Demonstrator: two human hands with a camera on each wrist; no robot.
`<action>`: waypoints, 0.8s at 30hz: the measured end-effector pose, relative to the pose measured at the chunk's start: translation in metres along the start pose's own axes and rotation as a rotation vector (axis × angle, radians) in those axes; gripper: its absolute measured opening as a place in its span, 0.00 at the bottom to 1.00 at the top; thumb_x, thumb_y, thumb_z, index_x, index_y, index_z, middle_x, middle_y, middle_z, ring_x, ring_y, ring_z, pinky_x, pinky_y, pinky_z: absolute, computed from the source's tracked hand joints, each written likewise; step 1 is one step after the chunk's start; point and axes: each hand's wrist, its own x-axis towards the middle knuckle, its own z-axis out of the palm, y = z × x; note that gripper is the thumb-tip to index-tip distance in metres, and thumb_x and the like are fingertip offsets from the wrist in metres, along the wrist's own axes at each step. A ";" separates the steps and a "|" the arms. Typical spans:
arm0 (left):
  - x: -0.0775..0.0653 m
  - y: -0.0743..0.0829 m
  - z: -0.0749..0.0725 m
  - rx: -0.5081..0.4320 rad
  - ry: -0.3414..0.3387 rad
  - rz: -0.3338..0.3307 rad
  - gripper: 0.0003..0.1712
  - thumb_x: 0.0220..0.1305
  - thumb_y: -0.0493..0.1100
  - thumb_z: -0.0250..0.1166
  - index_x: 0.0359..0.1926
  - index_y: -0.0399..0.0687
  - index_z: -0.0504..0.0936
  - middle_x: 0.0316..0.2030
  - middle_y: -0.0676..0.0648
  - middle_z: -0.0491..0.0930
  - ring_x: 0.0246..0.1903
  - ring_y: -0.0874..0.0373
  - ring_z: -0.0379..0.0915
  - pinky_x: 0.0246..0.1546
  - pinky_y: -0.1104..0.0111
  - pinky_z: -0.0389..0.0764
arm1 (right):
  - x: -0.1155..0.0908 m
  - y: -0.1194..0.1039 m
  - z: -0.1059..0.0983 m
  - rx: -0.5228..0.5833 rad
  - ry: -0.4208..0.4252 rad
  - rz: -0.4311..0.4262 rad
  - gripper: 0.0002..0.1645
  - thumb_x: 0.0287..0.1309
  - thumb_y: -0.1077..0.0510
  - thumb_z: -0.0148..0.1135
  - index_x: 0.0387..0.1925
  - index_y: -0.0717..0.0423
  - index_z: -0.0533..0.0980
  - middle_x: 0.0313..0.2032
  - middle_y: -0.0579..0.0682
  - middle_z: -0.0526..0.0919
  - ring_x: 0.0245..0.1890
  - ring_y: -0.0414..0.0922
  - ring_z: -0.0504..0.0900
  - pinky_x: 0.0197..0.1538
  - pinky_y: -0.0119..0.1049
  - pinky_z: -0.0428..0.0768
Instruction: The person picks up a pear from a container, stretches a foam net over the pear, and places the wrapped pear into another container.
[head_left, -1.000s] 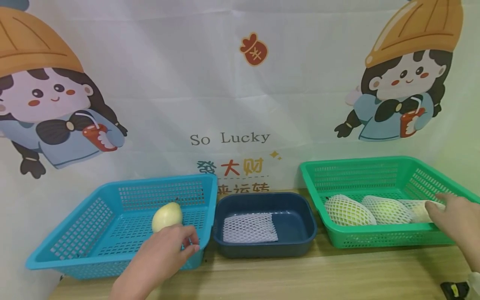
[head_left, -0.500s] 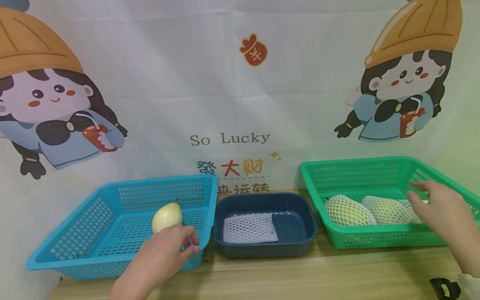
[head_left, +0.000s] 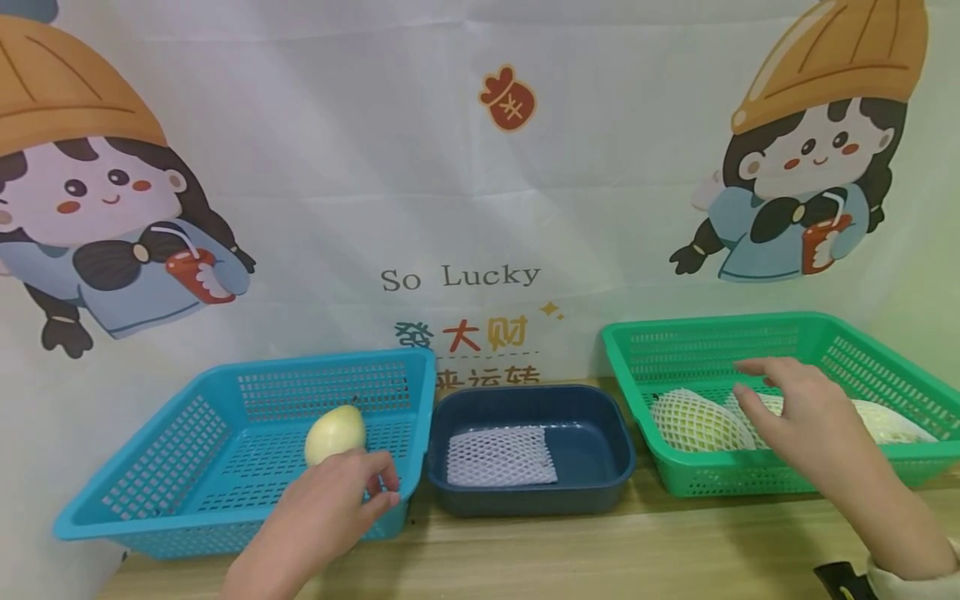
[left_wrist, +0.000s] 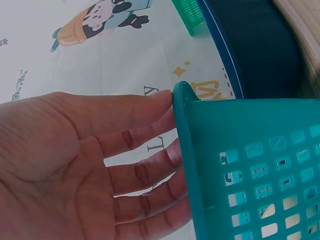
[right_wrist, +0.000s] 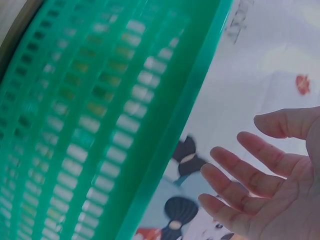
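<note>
My left hand (head_left: 326,504) rests at the front right of the blue basket (head_left: 161,525), its fingers loosely bent. In the left wrist view, the thumb tip and fingers meet the basket's rim (left_wrist: 186,150). Just beyond that hand, inside the basket, lies one bare, pale yellow fruit (head_left: 335,433). Over the front of the green basket (head_left: 750,475) hovers my right hand (head_left: 813,421), thumb and fingers spread, with nothing in it. Below it lie several fruits in white foam nets, including a left one (head_left: 697,421) and a right one (head_left: 888,422); the middle one is mostly covered by the hand.
Between the baskets stands a dark blue tub (head_left: 528,500) with an empty white foam net (head_left: 500,457) lying flat in it. All three containers sit on a wooden table (head_left: 570,558), close against a printed cloth backdrop (head_left: 465,167).
My right hand has moved left over the green basket, uncovering the right netted fruit and covering most of the middle one. The left hand has stayed in place.
</note>
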 end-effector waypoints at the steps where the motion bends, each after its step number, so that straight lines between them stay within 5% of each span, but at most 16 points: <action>1: 0.000 0.000 0.000 -0.003 -0.001 -0.002 0.09 0.54 0.43 0.68 0.25 0.59 0.75 0.24 0.59 0.77 0.24 0.65 0.68 0.22 0.66 0.68 | -0.001 -0.005 0.001 0.009 0.002 -0.016 0.22 0.63 0.56 0.54 0.54 0.65 0.71 0.52 0.69 0.73 0.48 0.64 0.71 0.42 0.61 0.71; 14: 0.001 0.001 -0.001 0.006 -0.019 -0.016 0.09 0.54 0.45 0.68 0.25 0.60 0.75 0.25 0.60 0.77 0.25 0.65 0.69 0.22 0.66 0.68 | -0.021 -0.072 0.047 0.101 0.044 -0.309 0.13 0.54 0.61 0.64 0.43 0.51 0.78 0.42 0.45 0.81 0.47 0.48 0.78 0.47 0.47 0.77; 24: 0.001 0.001 -0.002 0.007 -0.021 -0.014 0.09 0.54 0.44 0.68 0.25 0.59 0.75 0.25 0.59 0.77 0.24 0.65 0.68 0.21 0.66 0.67 | -0.026 -0.079 0.087 0.066 -0.052 -0.429 0.12 0.50 0.62 0.66 0.39 0.50 0.79 0.39 0.41 0.81 0.39 0.41 0.77 0.41 0.36 0.79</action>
